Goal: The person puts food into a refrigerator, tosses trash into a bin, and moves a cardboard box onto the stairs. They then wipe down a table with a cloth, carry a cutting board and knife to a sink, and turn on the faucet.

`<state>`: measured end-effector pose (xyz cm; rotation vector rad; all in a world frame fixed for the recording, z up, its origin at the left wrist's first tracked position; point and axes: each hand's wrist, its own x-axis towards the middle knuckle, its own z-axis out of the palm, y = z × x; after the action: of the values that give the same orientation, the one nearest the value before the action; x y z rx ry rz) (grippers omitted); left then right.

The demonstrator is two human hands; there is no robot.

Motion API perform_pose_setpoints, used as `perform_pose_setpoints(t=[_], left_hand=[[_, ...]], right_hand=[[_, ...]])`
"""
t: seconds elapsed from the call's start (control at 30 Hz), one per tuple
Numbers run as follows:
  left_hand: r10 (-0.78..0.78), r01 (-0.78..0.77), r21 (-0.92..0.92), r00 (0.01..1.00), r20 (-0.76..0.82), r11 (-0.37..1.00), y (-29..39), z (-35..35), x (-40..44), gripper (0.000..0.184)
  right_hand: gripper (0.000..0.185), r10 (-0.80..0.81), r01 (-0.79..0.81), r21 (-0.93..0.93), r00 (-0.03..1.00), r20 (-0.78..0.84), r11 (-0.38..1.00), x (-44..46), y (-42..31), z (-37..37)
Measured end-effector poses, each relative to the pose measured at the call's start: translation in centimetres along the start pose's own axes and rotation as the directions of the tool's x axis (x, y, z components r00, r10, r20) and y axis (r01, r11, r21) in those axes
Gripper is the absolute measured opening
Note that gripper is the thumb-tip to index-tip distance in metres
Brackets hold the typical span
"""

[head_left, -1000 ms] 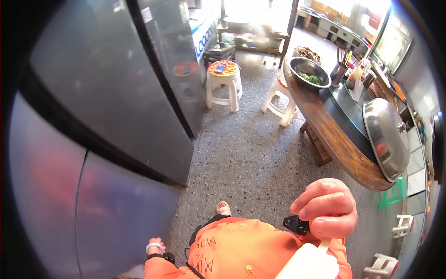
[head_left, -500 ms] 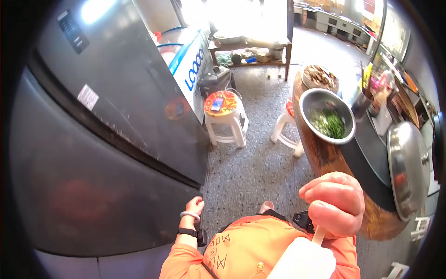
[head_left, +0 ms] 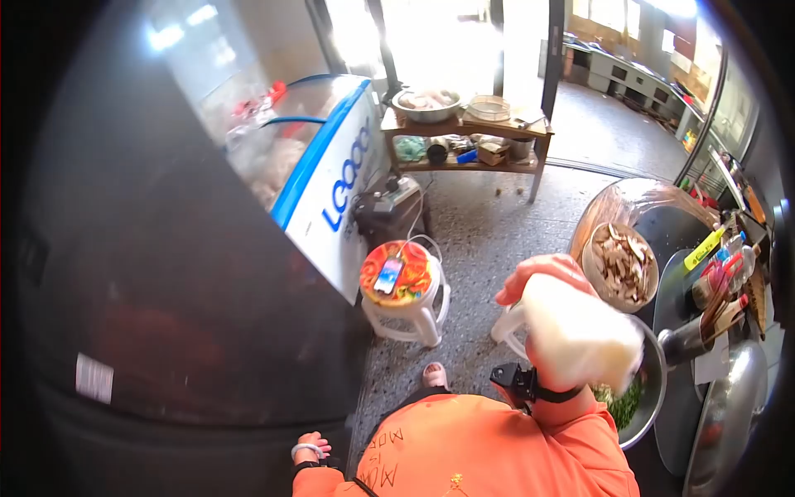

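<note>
My right hand [head_left: 548, 275] is raised in front of my body, its fingers closed. A white ice cream bar [head_left: 584, 331], blurred by motion, is in it and covers part of the hand. Behind the bar is a steel bowl [head_left: 654, 398] with chopped greens [head_left: 623, 406], partly hidden. My left hand [head_left: 313, 446] hangs low beside the dark fridge [head_left: 207, 348], holding nothing, its fingers loosely apart.
A patterned stool [head_left: 402, 277] bears a phone [head_left: 387, 275] on a cable. Sliced food fills a bowl [head_left: 592, 269] on the right-hand table. Ahead are a chest freezer [head_left: 331, 190] and a low wooden table [head_left: 464, 128]. A large metal lid [head_left: 729, 414] leans at right.
My right hand has moved up and forward with the ice cream bar, which has swung up from near my chest. My view has shifted forward, and my left hand is lower.
</note>
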<state>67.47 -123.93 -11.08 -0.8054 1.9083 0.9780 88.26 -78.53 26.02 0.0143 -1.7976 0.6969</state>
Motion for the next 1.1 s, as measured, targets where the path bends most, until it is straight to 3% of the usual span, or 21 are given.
perform_pose_setpoints(t=[0.1,0.13,0.2,0.3,0.37,0.47,0.57,0.67,0.77,0.83,0.87,0.97,1.03,1.1], left_hand=[[0.104,-0.11,0.136,0.993,0.053,0.985,11.5,5.1,-1.2,0.012],[0.163,-0.174,0.147,0.983,0.088,0.974,15.4,6.7,-1.6,0.012],[0.362,-0.368,0.164,0.93,0.068,0.915,22.5,10.8,-3.5,0.006],[0.633,-0.643,0.293,0.761,0.141,0.708,30.9,16.1,-2.8,0.022],[0.68,-0.701,0.279,0.71,0.184,0.656,35.0,20.4,-4.4,0.028],[0.582,-0.65,0.29,0.759,0.292,0.702,40.2,26.5,-6.6,0.033],[0.552,-0.625,0.377,0.781,0.293,0.684,45.8,32.7,-6.2,0.036],[0.515,-0.616,0.413,0.788,0.338,0.671,51.9,39.0,-5.5,0.036],[0.733,-0.833,0.37,0.543,0.409,0.411,57.6,45.9,-9.0,0.027],[0.72,-0.835,0.361,0.545,0.43,0.416,60.3,49.5,-7.7,0.027],[0.702,-0.85,0.351,0.524,0.482,0.394,61.8,51.3,-8.1,0.028],[0.624,-0.808,0.425,0.586,0.517,0.407,67.2,56.7,-10.4,0.028],[0.693,-0.847,0.45,0.505,0.514,0.284,71.8,60.7,-9.8,0.027],[0.751,-0.939,0.297,0.32,0.577,0.172,76.9,65.1,-8.4,0.027]], right_hand=[[0.018,0.231,-0.198,0.158,0.947,-0.224,0.967,2.9,6.1,1.9],[0.021,0.236,-0.212,0.115,0.931,-0.279,0.971,3.7,8.5,1.5],[0.018,0.322,-0.279,0.169,0.877,-0.356,0.945,5.2,12.7,0.3],[0.015,0.412,-0.325,0.255,0.756,-0.508,0.911,7.7,19.0,-1.0],[0.016,0.422,-0.331,0.264,0.752,-0.506,0.906,9.0,24.1,-2.1],[0.015,0.441,-0.334,0.289,0.71,-0.549,0.897,10.5,31.6,-4.1],[0.015,0.45,-0.386,0.241,0.665,-0.596,0.89,12.5,39.8,-6.9],[0.015,0.512,-0.474,0.221,0.672,-0.535,0.852,14.8,45.5,-10.9],[0.016,0.554,-0.519,0.218,0.682,-0.476,0.826,17.0,50.5,-14.3],[0.014,0.55,-0.548,0.208,0.586,-0.595,0.81,18.2,53.2,-16.1],[0.014,0.539,-0.552,0.19,0.584,-0.606,0.812,18.5,54.3,-17.1],[0.014,0.498,-0.556,0.126,0.595,-0.631,0.822,18.3,56.9,-20.0],[0.014,0.495,-0.626,0.064,0.544,-0.678,0.777,18.2,58.7,-21.5],[0.011,0.505,-0.687,0.032,0.5,-0.704,0.726,18.3,60.8,-22.4]])
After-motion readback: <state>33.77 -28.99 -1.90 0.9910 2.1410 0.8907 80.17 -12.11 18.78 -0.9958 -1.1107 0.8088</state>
